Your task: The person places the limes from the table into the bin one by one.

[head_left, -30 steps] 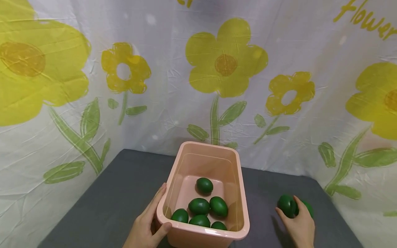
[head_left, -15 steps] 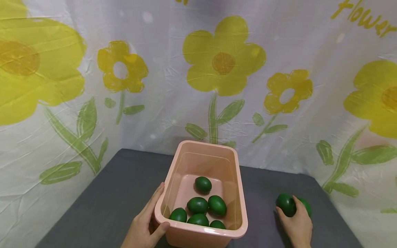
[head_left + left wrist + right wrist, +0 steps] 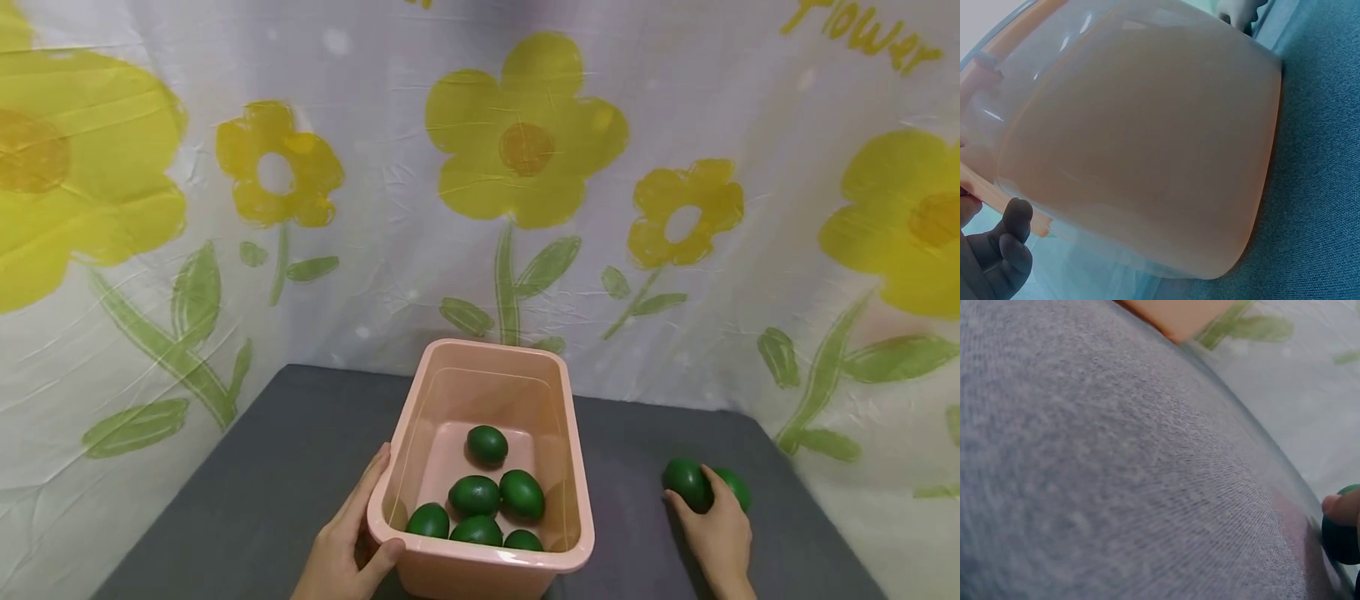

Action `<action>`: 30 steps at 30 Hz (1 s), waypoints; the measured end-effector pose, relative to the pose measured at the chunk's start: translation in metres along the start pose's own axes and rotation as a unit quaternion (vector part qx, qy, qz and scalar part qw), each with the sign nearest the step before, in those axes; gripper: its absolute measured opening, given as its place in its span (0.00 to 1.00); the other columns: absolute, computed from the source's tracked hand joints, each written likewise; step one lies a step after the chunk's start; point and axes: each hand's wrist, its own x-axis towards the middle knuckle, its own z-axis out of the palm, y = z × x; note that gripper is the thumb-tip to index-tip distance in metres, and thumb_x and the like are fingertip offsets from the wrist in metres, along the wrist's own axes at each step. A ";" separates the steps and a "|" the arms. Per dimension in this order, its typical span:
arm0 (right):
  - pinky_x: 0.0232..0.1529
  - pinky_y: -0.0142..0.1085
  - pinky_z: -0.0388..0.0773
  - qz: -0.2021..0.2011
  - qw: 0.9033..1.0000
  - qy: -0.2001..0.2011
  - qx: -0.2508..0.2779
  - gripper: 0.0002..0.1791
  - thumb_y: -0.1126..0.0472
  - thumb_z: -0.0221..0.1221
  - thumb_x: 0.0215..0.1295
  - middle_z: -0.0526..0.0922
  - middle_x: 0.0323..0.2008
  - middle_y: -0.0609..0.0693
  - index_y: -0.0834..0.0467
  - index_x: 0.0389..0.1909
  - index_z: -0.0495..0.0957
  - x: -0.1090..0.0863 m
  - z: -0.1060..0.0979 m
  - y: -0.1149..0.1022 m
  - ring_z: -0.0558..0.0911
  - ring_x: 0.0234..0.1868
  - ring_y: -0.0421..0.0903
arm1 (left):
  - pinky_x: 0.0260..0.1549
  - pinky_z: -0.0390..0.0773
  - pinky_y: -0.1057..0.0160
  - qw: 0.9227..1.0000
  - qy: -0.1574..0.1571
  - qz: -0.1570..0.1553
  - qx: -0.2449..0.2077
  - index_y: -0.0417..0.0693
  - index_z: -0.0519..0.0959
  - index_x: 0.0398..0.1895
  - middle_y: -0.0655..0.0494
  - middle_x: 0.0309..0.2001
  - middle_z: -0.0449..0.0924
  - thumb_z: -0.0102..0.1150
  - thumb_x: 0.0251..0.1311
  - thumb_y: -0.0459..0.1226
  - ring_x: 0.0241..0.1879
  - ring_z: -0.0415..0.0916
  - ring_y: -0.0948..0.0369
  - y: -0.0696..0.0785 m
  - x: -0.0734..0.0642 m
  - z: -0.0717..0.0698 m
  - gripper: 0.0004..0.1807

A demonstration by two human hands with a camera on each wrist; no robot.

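In the head view, my left hand (image 3: 347,533) grips the near left corner of a pink plastic bin (image 3: 576,467), thumb over the front rim and fingers along the side. Several dark green, egg-shaped fruits (image 3: 474,495) lie on the bin's floor. Right of the bin, my right hand (image 3: 716,529) holds another dark green fruit (image 3: 686,482) between thumb and fingers, at the table. A further green fruit (image 3: 737,488) shows partly behind that hand. The left wrist view shows the bin's outer wall (image 3: 1141,137); in the right wrist view, only the thumb and part of the held fruit (image 3: 1338,540) appear.
The bin stands on a dark grey cloth-covered table (image 3: 247,500). A white curtain (image 3: 390,250) printed with yellow flowers hangs behind and on both sides of the table. The bin's right wall lies between the right hand and the fruits inside.
The head view has shifted slightly. The fruit in the right hand has turned a little, so a crease seen earlier no longer shows. The left hand stays on the bin's rim.
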 end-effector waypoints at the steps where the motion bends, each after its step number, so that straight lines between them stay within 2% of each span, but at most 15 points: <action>1: 0.52 0.71 0.77 -0.001 1.000 0.001 0.000 0.43 0.53 0.74 0.64 0.74 0.67 0.75 0.69 0.74 0.68 0.001 0.000 0.000 0.78 0.57 0.78 | 0.52 0.83 0.70 1.000 -0.002 0.001 -0.007 0.59 0.53 0.87 0.54 0.85 0.55 0.68 0.67 0.32 0.75 0.56 0.79 0.000 0.000 0.000 0.50; 4: 0.52 0.71 0.76 -0.004 1.000 0.006 0.004 0.41 0.55 0.74 0.65 0.75 0.66 0.75 0.69 0.73 0.69 0.002 0.001 0.000 0.78 0.57 0.78 | 0.50 0.85 0.68 1.000 -0.002 -0.008 -0.014 0.61 0.53 0.87 0.56 0.85 0.54 0.67 0.67 0.32 0.74 0.58 0.78 0.001 -0.001 0.000 0.49; 9: 0.53 0.70 0.76 -0.013 1.000 0.014 0.010 0.39 0.57 0.73 0.65 0.76 0.65 0.75 0.69 0.72 0.70 0.000 0.002 0.003 0.78 0.57 0.78 | 0.50 0.85 0.67 1.000 0.002 -0.021 -0.001 0.64 0.54 0.87 0.57 0.85 0.56 0.68 0.68 0.34 0.74 0.59 0.76 0.005 -0.001 -0.001 0.49; 15: 0.49 0.69 0.78 -0.042 0.999 0.028 0.013 0.38 0.59 0.73 0.64 0.78 0.62 0.74 0.68 0.72 0.71 0.000 0.003 0.003 0.82 0.49 0.74 | 0.55 0.80 0.70 1.000 0.004 -0.008 0.012 0.61 0.53 0.87 0.53 0.84 0.56 0.68 0.67 0.34 0.75 0.56 0.77 0.005 -0.001 -0.002 0.49; 20: 0.46 0.67 0.79 -0.042 0.999 0.024 0.009 0.38 0.59 0.73 0.65 0.79 0.61 0.73 0.68 0.72 0.71 -0.001 0.002 -0.002 0.85 0.40 0.67 | 0.59 0.75 0.73 1.000 0.006 -0.001 0.020 0.60 0.54 0.87 0.53 0.84 0.56 0.70 0.66 0.34 0.76 0.54 0.78 0.004 0.000 -0.003 0.50; 23: 0.43 0.64 0.80 -0.040 0.999 0.025 0.009 0.38 0.58 0.73 0.65 0.80 0.60 0.73 0.67 0.72 0.72 -0.003 0.000 -0.004 0.84 0.34 0.61 | 0.58 0.78 0.71 1.000 0.005 -0.011 0.014 0.62 0.54 0.87 0.55 0.84 0.56 0.70 0.66 0.34 0.76 0.56 0.76 0.005 0.000 -0.003 0.50; 27: 0.37 0.60 0.80 -0.053 0.998 0.038 0.012 0.38 0.58 0.74 0.64 0.81 0.58 0.73 0.67 0.71 0.73 -0.006 -0.004 -0.007 0.84 0.31 0.58 | 0.56 0.81 0.68 1.000 0.003 -0.022 0.018 0.64 0.55 0.86 0.56 0.84 0.57 0.70 0.66 0.35 0.76 0.60 0.70 0.008 0.000 -0.003 0.50; 30: 0.31 0.51 0.79 -0.075 0.995 0.058 0.017 0.37 0.59 0.75 0.63 0.81 0.56 0.73 0.67 0.70 0.74 -0.007 -0.008 -0.009 0.82 0.30 0.56 | 0.57 0.80 0.68 1.000 0.001 -0.010 0.030 0.63 0.54 0.87 0.55 0.84 0.57 0.71 0.65 0.35 0.77 0.59 0.70 0.007 0.000 -0.004 0.51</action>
